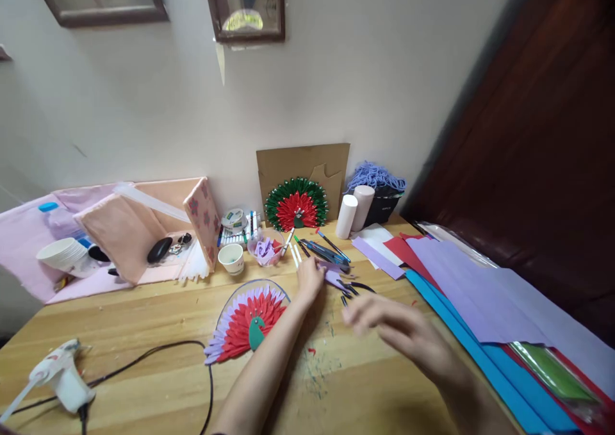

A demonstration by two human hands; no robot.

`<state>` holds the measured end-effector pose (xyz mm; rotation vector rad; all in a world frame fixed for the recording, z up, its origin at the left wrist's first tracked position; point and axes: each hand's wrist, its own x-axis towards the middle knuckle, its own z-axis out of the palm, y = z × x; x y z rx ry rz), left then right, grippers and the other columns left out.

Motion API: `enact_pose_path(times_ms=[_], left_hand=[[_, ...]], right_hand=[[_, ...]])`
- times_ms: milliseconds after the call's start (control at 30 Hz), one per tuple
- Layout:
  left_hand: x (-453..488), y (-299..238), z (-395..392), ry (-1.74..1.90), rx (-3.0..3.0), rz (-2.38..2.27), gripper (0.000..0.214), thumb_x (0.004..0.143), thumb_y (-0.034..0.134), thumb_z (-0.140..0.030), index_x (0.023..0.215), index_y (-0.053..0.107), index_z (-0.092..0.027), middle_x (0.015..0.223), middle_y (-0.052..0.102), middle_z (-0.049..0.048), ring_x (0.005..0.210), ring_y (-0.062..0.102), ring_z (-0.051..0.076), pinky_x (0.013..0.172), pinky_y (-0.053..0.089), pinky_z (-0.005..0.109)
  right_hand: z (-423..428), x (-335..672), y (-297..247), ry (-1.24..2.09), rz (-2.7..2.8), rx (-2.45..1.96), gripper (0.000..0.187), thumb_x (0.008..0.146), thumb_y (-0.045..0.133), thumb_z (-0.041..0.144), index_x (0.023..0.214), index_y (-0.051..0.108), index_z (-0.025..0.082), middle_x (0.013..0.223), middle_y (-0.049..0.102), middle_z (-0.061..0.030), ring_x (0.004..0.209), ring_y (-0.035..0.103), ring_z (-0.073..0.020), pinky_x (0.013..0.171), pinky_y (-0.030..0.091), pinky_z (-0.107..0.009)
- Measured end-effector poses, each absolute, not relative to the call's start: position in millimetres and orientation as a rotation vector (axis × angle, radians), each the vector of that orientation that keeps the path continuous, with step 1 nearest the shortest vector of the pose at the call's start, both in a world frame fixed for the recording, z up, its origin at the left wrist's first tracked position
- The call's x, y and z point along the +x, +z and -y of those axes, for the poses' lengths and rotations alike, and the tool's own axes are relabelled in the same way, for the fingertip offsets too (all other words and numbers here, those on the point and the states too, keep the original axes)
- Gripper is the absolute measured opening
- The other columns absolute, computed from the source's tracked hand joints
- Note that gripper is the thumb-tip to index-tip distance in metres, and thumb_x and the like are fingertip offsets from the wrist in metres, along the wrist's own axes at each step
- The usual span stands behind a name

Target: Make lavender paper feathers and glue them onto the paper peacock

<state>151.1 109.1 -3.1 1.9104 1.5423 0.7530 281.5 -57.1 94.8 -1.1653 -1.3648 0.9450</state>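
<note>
My left hand reaches forward on the wooden table, fingers bent down at the ends of some white markers. Its grip is partly hidden, and I cannot make out what it holds. Beside it lie scissors and purple paper scraps. Lifted to the right, my right hand is blurred, its loosely curved fingers apart from the thumb, with nothing visible in them. Small black pieces lie near its fingertips. Left of my forearm rests a fan-shaped peacock craft with red and purple paper feathers and a green body.
A green-and-red peacock craft leans against cardboard. A paper cup and a bowl of scraps stand left. The glue gun trails a black cable. Coloured sheets cover the right side.
</note>
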Motion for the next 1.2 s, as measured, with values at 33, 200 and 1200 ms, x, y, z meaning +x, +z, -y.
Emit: enact_pose_path(times_ms=[33,200,1200], left_hand=[[147,0,-111,0.751,1.894,-1.531,0.006,0.071,0.058,-0.019,0.069,0.059,-0.014,0.070,0.064,0.0063,0.067,0.058,0.019,0.062,0.041,0.028],[124,27,-115,0.843,1.859,-1.473,0.024,0.079,0.048,-0.030,0.060,0.052,-0.016,0.060,0.056,0.0014,0.065,0.055,0.017,0.060,0.037,0.025],[137,41,-76,0.590,1.257,-0.877,0.040,0.058,0.071,-0.048,0.069,0.062,-0.011,0.059,0.059,0.0020,0.052,0.052,0.011,0.050,0.039,0.022]], right_hand=[[46,282,87,0.919,1.363,-1.208,0.019,0.077,0.063,0.038,0.087,0.065,0.022,0.097,0.064,-0.0068,0.095,0.058,-0.0245,0.085,0.047,-0.036],[-6,291,32,0.706,1.099,-1.410,0.031,0.074,0.059,0.049,0.085,0.062,0.019,0.091,0.064,-0.0085,0.091,0.060,-0.0247,0.083,0.048,-0.039],[4,269,10,1.114,0.642,-1.146,0.031,0.067,0.071,0.040,0.082,0.058,0.016,0.076,0.068,-0.0039,0.067,0.064,-0.0144,0.066,0.050,-0.026]])
